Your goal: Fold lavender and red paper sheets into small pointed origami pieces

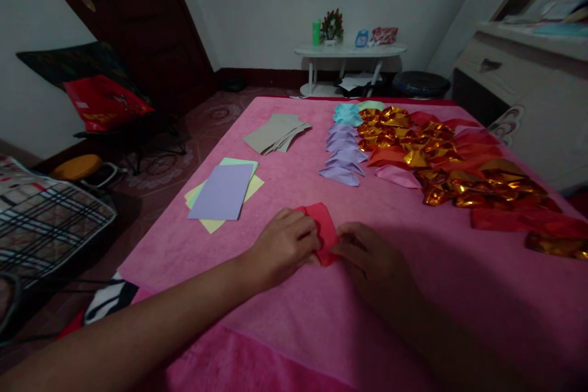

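Observation:
A folded red paper lies on the pink cloth in front of me. My left hand rests on its left side with fingers curled and pressed onto it. My right hand pinches its lower right edge. Both hands hold the paper flat against the cloth.
A stack of purple, green and yellow sheets lies to the left, grey sheets farther back. Folded purple, blue, pink, gold and red foil pieces fill the right side. A white side table stands behind.

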A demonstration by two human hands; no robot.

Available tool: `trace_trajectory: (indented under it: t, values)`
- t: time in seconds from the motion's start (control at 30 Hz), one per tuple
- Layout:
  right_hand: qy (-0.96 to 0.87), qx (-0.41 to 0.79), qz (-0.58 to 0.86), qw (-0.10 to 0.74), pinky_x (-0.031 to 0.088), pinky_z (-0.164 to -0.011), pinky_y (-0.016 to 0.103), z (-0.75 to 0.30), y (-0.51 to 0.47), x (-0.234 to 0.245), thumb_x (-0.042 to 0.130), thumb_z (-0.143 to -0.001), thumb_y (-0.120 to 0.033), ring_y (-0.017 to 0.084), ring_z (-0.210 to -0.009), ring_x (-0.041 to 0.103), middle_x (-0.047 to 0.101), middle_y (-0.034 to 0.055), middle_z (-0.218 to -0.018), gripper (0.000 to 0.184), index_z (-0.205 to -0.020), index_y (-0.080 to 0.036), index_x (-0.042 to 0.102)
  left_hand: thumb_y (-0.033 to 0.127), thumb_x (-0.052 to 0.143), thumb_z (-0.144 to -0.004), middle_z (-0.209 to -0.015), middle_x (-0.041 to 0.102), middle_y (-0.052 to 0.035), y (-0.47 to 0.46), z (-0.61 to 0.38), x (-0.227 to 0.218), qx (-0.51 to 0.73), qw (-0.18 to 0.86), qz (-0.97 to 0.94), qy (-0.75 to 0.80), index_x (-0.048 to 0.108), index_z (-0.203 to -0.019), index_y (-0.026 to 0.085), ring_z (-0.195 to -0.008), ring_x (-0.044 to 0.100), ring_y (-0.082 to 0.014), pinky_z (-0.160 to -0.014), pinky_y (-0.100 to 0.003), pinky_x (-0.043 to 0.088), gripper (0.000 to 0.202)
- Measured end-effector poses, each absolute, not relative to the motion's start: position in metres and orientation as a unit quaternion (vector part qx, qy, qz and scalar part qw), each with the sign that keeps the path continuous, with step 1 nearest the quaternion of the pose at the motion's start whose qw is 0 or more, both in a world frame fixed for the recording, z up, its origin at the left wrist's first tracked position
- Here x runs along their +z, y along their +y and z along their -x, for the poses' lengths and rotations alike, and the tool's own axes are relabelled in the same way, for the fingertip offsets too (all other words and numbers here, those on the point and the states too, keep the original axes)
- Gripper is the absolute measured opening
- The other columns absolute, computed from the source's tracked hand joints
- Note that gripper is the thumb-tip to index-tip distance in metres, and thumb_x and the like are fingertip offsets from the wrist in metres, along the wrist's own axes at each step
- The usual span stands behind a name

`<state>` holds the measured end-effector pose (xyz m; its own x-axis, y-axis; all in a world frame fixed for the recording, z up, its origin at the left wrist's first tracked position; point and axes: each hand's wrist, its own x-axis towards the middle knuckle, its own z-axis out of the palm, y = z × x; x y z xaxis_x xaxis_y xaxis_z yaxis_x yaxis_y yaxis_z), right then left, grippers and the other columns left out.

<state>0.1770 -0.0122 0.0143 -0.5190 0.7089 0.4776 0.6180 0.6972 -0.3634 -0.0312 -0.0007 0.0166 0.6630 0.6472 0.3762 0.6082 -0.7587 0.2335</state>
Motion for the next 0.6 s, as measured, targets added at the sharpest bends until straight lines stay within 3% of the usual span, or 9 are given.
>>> trace_trajectory:
  t: [0.07, 0.17, 0.4, 0.6]
  values:
    - [-0.879, 0.044, 0.368, 0.302, 0.048, -0.07, 0.027, -0.179, -0.007, 0.017, 0.045, -0.089, -0.009, 0.015, -0.081, 0.056, 0.062, 0.008, -0.092, 0.024, -0.083, -0.015, 0.067, 0.028, 0.048, -0.092, -0.082, 0.064, -0.0041, 0.003, 0.027, 0.018, 0.217, -0.034, -0.926, 0.307, 0.063, -0.08, 0.017, -0.077, 0.053, -0.016, -0.07, -0.032, 0.033, 0.023]
    - [-0.889, 0.037, 0.356, 0.284, 0.047, -0.073, 0.029, -0.183, -0.003, 0.016, 0.047, -0.088, -0.007, 0.017, -0.082, 0.055, 0.063, 0.0081, -0.091, 0.023, -0.082, -0.014, 0.067, 0.02, 0.046, -0.093, -0.077, 0.065, -0.0032, 0.002, 0.021, 0.018, 0.217, -0.056, -0.932, 0.285, 0.064, -0.08, 0.016, -0.075, 0.055, -0.0153, -0.069, -0.032, 0.036, 0.023]
    - [-0.88, 0.112, 0.341, 0.312, 0.047, -0.073, 0.031, -0.191, 0.001, 0.005, 0.048, -0.088, -0.009, 0.018, -0.081, 0.055, 0.065, 0.007, -0.086, 0.022, -0.087, -0.016, 0.069, 0.022, 0.044, -0.094, -0.094, 0.067, -0.0049, -0.036, 0.021, 0.01, 0.221, 0.08, -0.879, 0.415, 0.059, -0.105, 0.014, -0.083, 0.06, -0.0149, -0.078, -0.029, 0.047, 0.021]
    - [-0.835, 0.256, 0.388, 0.294, 0.044, -0.07, 0.027, -0.188, 0.01, 0.008, 0.056, -0.083, -0.009, 0.015, -0.079, 0.057, 0.063, 0.0018, -0.084, 0.017, -0.084, -0.021, 0.068, 0.027, 0.051, -0.091, -0.11, 0.065, -0.0087, -0.043, 0.024, 0.001, 0.225, 0.056, -0.886, 0.402, 0.056, -0.115, 0.012, -0.096, 0.059, -0.0208, -0.085, -0.035, 0.051, 0.029]
